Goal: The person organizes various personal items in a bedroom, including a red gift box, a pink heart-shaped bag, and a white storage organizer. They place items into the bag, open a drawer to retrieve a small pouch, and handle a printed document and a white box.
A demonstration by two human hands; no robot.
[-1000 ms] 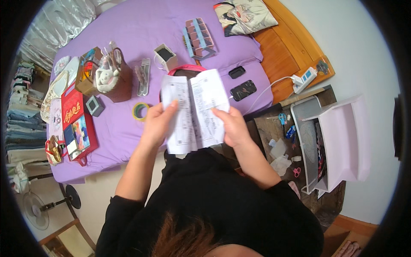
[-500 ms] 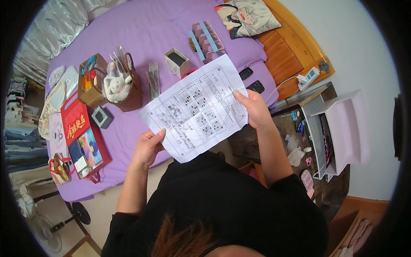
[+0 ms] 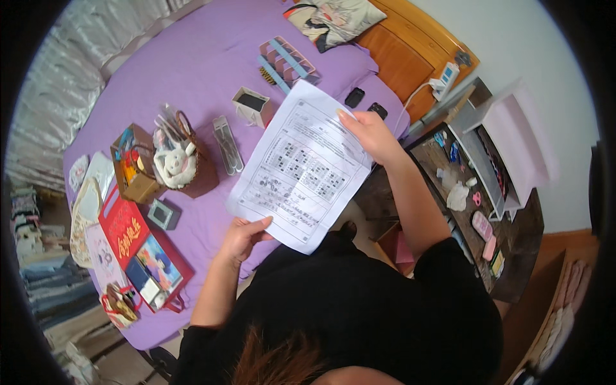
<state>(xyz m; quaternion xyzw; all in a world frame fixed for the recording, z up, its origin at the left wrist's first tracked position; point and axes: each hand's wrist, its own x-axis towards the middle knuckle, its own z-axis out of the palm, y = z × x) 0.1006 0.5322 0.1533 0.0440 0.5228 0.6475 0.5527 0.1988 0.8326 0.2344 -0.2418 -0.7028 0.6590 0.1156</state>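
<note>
A white printed sheet of paper (image 3: 301, 167) with a black-and-white grid and handwriting is held up in front of my body, tilted. My left hand (image 3: 245, 239) pinches its lower left edge, thumb on top. At the upper right edge, my right hand (image 3: 372, 136) grips it between thumb and fingers. The fingers behind the paper are hidden. Beyond the sheet lies the purple bed (image 3: 192, 58), with a small cream box (image 3: 252, 106) and a clear narrow case (image 3: 228, 145) just left of the paper.
A brown basket with a white plush rabbit (image 3: 176, 165), a cardboard box (image 3: 135, 163) and an open red gift box (image 3: 138, 244) stand on the bed's left side. A pink-and-blue divided organizer (image 3: 289, 61) lies farther back. To my right is a dark desk (image 3: 443, 173) with small items.
The sheet has turned more upright, its right-hand end swinging away and to the left. Both hands keep hold of it. The whole view has rotated slightly.
</note>
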